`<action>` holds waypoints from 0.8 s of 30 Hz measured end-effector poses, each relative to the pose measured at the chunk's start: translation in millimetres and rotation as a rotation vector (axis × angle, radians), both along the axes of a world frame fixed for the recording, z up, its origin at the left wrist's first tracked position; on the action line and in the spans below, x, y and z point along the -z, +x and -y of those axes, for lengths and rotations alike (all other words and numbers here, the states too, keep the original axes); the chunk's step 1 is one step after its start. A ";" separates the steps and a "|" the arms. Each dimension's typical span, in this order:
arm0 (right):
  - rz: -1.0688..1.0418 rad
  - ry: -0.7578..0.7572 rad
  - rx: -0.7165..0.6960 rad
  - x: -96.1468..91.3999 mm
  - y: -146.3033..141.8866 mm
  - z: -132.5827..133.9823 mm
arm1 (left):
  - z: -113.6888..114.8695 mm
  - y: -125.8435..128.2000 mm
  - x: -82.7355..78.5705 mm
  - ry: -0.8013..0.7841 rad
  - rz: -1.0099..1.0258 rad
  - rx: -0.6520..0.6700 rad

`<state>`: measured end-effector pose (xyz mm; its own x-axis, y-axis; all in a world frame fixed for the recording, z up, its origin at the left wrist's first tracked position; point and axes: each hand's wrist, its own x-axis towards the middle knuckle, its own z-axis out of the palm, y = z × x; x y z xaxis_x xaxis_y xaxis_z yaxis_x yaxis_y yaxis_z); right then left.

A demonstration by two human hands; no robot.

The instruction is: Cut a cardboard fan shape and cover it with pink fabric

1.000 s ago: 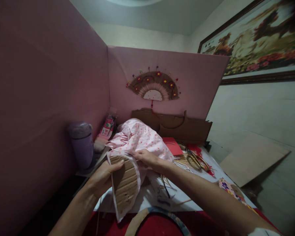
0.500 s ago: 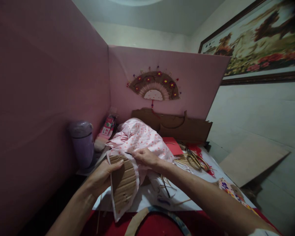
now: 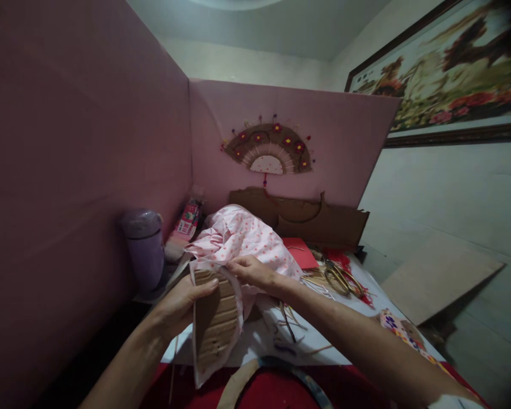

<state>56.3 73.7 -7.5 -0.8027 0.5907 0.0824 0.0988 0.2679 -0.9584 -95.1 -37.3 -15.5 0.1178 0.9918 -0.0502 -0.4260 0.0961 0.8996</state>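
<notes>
My left hand [image 3: 192,301] grips a half-round piece of corrugated cardboard [image 3: 217,318], thumb flat on its ribbed face and fingers behind. White fabric with pink dots [image 3: 208,265] wraps the rim of this piece and shows along its edges. At its upper right, my right hand [image 3: 249,270] pinches close against the fabric edge; what sits between the fingertips is too small to make out. Behind both hands lies a crumpled heap of pink-dotted cloth [image 3: 255,236].
Brass-handled scissors [image 3: 343,279], red paper [image 3: 300,253] and thin sticks lie to the right. A purple tumbler [image 3: 143,255] stands left. A cardboard arc [image 3: 234,386] rests at the near edge. A decorated fan [image 3: 267,149] hangs on the pink partition, above brown cardboard [image 3: 340,227].
The cardboard piece has turned slightly, its lower tip swinging a little left. A thin dark tip that stuck out from my right fingers no longer shows clearly.
</notes>
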 end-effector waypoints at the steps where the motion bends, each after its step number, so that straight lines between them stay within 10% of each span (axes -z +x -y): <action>1: 0.004 0.014 -0.003 0.4 -0.1 -0.8 | -0.4 0.0 0.1 -0.003 -0.002 -0.002; 13: 0.000 0.107 -0.030 -6.5 7.3 0.9 | 1.0 -1.6 -2.2 0.032 -0.010 0.038; 24: 0.107 0.493 0.059 -12.2 6.3 0.8 | 0.2 2.6 -4.4 -0.009 -0.053 0.025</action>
<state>62.5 72.9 4.7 -0.7884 0.5466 0.2825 0.2176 0.6771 -0.7030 -92.4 -37.4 -11.0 0.1390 0.9881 -0.0661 -0.3756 0.1143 0.9197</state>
